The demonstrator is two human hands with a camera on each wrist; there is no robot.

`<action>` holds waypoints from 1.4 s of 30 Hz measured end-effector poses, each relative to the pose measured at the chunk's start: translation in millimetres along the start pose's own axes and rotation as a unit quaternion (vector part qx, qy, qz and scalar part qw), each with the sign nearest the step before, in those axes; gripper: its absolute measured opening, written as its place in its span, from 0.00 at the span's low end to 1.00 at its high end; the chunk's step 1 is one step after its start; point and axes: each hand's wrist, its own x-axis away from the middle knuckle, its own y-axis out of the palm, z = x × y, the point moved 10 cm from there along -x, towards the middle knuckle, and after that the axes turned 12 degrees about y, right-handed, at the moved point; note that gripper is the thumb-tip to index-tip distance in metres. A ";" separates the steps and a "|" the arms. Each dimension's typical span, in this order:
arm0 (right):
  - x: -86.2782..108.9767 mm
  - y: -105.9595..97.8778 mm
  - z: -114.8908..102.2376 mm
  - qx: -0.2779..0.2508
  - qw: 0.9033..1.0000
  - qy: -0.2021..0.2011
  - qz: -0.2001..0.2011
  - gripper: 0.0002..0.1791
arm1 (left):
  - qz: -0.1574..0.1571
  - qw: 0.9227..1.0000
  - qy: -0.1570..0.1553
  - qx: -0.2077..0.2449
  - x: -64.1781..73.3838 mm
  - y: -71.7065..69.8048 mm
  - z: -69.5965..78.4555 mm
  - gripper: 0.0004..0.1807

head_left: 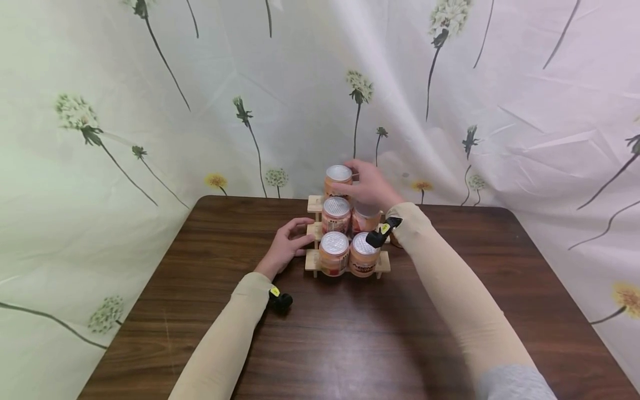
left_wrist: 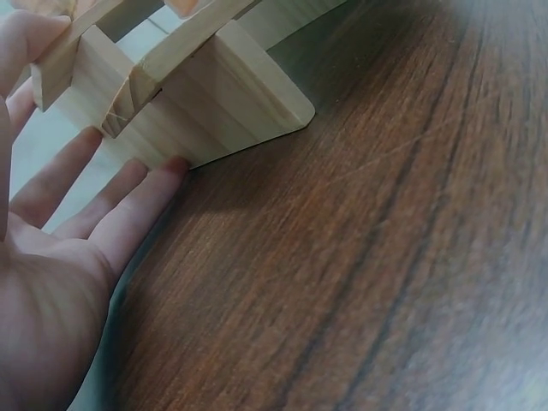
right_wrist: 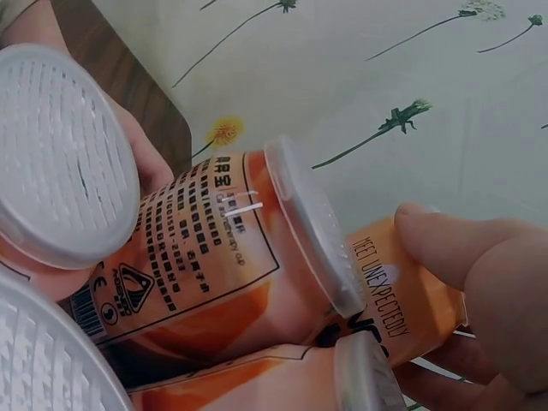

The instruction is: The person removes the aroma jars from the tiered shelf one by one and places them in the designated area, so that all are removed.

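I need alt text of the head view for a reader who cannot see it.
A person's right hand grips a round, silver-lidded orange jar at the top of a stepped, pale wooden rack of similar jars; the left hand touches the rack's left side. Behind the brown wooden table hangs white flower-patterned cloth.

Jar [right_wrist: 387, 270], between the right fingers [right_wrist: 462, 248]: smooth, softly glossy, printed.
Other jars [right_wrist: 197, 248], below those fingers: smooth, plastic-looking, with sheen.
Lids [right_wrist: 67, 158], near them: plastic-looking, ribbed, shiny.
Rack [left_wrist: 227, 103], at the tips of the left fingers [left_wrist: 137, 205]: pale wood, smooth matt faces, rougher cut end.
Table [left_wrist: 360, 214], beside the left fingers: dark wood grain, faint shine.
Backdrop [head_left: 300, 111], beyond both hands' fingers: creased sheet, satin sheen.
Sleeves [head_left: 450, 289], behind the fingers: matt cloth.
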 end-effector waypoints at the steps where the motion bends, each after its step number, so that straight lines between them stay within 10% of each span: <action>1: 0.0 -0.2 0.1 -0.003 1.000 0.003 0.003 0.36 | 0.000 1.000 -0.001 -0.001 -0.1 -0.2 -0.5 0.26; 18: 1.1 -16.4 5.8 -0.086 0.994 0.015 0.059 0.33 | 0.004 1.000 -0.001 -0.004 -1.2 -1.7 -0.3 0.25; 42: 40.1 -105.6 62.0 -0.142 0.968 0.025 0.206 0.34 | 0.008 1.000 -0.001 -0.002 1.1 -0.4 -0.8 0.23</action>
